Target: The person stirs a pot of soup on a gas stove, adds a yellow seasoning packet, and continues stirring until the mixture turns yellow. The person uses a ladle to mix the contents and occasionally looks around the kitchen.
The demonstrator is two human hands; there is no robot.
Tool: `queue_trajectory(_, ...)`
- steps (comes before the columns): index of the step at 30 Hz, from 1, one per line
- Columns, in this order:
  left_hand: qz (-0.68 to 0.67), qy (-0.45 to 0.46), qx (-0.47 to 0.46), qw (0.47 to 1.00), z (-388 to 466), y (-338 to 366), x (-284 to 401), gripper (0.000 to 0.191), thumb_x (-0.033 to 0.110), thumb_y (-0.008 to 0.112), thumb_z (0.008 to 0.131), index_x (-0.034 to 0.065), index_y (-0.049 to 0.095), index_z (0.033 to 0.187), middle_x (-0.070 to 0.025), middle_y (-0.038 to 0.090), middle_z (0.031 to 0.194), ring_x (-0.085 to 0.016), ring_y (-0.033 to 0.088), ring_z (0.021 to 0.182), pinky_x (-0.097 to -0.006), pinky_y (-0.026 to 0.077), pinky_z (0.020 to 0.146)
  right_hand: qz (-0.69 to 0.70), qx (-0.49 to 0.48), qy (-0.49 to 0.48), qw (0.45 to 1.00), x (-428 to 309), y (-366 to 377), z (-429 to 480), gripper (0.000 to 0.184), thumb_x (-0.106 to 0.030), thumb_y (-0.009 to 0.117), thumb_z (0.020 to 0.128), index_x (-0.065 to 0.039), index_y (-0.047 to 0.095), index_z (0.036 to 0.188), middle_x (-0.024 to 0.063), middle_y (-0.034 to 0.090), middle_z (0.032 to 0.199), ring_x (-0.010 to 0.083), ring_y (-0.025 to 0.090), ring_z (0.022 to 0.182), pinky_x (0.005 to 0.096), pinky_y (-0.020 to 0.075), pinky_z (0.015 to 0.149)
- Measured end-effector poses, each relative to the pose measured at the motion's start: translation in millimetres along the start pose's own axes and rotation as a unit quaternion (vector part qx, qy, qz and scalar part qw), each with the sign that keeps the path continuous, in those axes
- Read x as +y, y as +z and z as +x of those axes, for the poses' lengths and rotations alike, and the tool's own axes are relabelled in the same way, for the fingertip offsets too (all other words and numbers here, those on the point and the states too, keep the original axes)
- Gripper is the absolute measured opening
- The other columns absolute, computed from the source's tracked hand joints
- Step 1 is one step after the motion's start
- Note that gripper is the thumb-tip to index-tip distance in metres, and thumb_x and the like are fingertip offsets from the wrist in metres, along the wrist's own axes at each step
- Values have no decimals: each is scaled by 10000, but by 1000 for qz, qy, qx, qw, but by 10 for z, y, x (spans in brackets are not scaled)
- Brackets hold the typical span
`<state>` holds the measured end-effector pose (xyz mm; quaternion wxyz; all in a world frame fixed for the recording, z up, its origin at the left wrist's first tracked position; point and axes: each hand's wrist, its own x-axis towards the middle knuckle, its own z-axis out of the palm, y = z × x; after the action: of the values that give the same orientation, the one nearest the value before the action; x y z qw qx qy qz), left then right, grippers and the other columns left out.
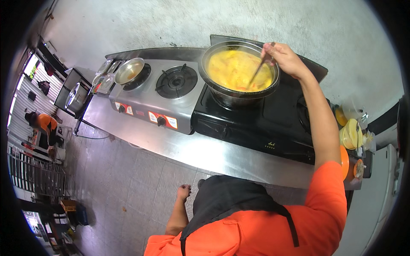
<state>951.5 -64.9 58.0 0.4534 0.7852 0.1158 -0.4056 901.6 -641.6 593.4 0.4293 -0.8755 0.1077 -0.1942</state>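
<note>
A large dark pot (238,96) stands on the black gas stove (250,124), filled with a steaming yellow stew (235,68) that shows some reddish pieces. Over the pot's right rim, my right hand (282,57) grips the upper end of a long, thin utensil (258,72); its lower end dips into the stew, so its kind cannot be told. My left hand (184,192) hangs low beside the black apron, away from the stove, its fingers curled and nothing visible in them.
Left of the pot is a steel two-burner stove (147,99), with a shallow metal pan (129,71) on its far burner. Lidded containers (106,82) stand beyond. Yellow bowls (350,134) and an orange dish (344,162) lie at the right. Another person (46,123) bends over at far left.
</note>
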Motion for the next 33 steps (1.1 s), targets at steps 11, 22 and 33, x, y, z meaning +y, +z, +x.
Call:
queue_trajectory(11,66,-81,-34,994,-59,-54,-281,247,247,653,938,11,658,1012,-94,688,846,-204,659,689,-360,522,583,-217,152,-24,964,329,-72,151,334,-290,551,1003,-1,719,1006,148,730,877,250,680,786,377,516,762)
queue_trajectory(22,33,-62,-19,997,-56,-159,-474,220,230,643,943,24,647,1017,-85,682,823,-202,649,651,-348,508,546,41,4,21,999,-1,151,105,414,-403,520,1036,-37,697,959,-12,639,805,70,554,723,221,468,656)
queue_trajectory(33,58,-29,-13,998,-34,45,-251,267,238,657,928,-5,654,1040,-99,684,830,-198,650,659,-341,505,546,-212,88,-31,973,214,69,53,330,-281,568,982,2,711,1074,154,733,969,227,680,854,350,509,798)
